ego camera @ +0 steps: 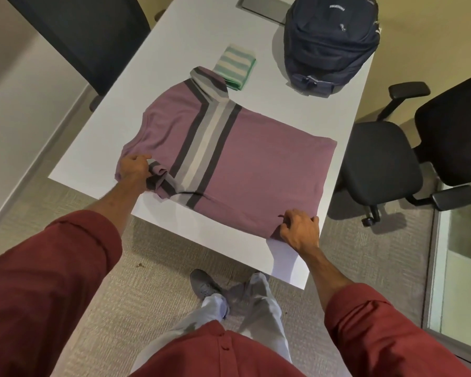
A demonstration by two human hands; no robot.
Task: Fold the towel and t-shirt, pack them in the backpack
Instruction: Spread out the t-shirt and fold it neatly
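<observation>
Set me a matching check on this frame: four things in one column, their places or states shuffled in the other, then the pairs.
Things:
1. purple striped t-shirt
2. green striped towel
3. navy backpack
4. left hand

Places or states:
A. lies at the far right of the table
B. grips a striped sleeve
C. folded small, just beyond the t-shirt
D. laid out across the table's near end

Pairs: 1-D, 2-C, 3-A, 4-B.
</observation>
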